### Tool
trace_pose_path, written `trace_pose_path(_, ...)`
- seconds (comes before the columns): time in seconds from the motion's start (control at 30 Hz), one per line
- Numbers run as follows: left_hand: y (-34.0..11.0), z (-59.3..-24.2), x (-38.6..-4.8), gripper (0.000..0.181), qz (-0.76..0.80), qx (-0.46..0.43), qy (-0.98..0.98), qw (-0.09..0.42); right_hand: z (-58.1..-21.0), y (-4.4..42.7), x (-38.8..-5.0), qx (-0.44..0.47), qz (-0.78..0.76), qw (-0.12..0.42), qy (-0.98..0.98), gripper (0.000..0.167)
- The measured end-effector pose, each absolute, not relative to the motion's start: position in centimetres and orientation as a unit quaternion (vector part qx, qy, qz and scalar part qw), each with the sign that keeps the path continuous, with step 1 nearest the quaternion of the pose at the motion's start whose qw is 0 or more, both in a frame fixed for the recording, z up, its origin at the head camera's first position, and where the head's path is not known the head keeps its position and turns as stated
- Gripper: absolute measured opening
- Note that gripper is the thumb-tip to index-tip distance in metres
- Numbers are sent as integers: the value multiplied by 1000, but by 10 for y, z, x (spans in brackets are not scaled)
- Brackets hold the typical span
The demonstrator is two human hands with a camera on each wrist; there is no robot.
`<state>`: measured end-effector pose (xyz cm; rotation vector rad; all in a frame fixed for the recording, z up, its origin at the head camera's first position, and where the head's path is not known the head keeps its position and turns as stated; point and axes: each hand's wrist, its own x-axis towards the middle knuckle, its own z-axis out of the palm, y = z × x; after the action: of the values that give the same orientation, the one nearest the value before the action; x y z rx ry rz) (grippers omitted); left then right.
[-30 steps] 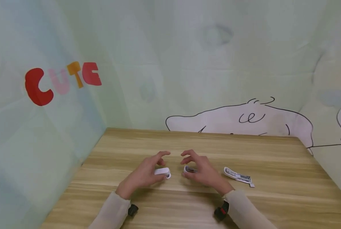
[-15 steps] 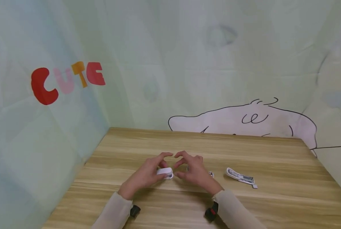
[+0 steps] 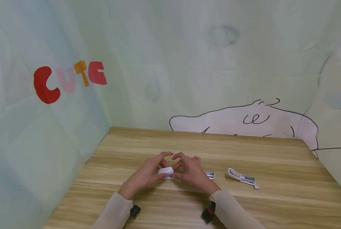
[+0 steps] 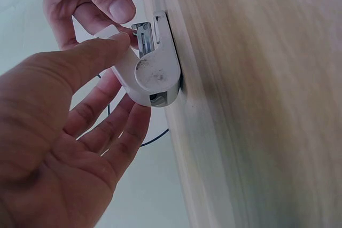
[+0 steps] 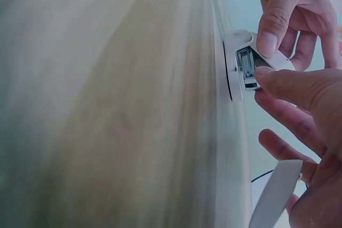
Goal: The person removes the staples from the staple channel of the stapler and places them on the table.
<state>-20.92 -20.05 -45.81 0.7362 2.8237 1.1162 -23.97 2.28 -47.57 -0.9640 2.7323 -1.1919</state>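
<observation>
A small white stapler (image 3: 166, 171) rests on the table between both hands. My left hand (image 3: 146, 173) grips it, thumb on one side and fingers on the other, as the left wrist view shows. Its top cover stands raised from the base, baring the metal magazine (image 4: 144, 38). My right hand (image 3: 193, 173) is at the stapler's other end. In the right wrist view the right thumb and a finger pinch near the magazine's front; their exact hold is partly hidden.
A second stapler (image 3: 210, 175), opened, lies partly hidden behind the right hand. Farther right is a third opened stapler (image 3: 242, 177), with a small grey piece (image 3: 256, 187) at its end. Cloth walls stand behind and left of the wooden table (image 3: 287, 197).
My right hand has moved left from the second stapler to the end of the stapler in my left hand. The left hand keeps its grip. The head view has shifted slightly.
</observation>
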Motion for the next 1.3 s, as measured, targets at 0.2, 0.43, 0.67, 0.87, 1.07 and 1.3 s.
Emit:
trace_pose_path(0.2,-202,-456,-209,71,361,232,903,11,-478,18,-242,-302,-367,0,880,53)
trace_pose_path(0.43,-209,-453,-206,74,386,231,893,29,-479,17,-242,-305,-369,10,878,53)
trace_pose_path(0.67,-223,-454,-204,75,405,223,886,33,-479,16,-242,-302,-385,17,872,51)
trace_pose_path(0.87,-240,-454,-199,78,384,201,901,28,-479,15,-243,-304,-384,15,872,49)
trace_pose_path(1.07,-252,-457,-194,78,356,201,912,24,-481,16,-242,-332,-338,-5,881,37)
trace_pose_path(1.3,-252,-457,-193,77,366,218,905,15,-480,16,-239,-374,-286,-33,882,23)
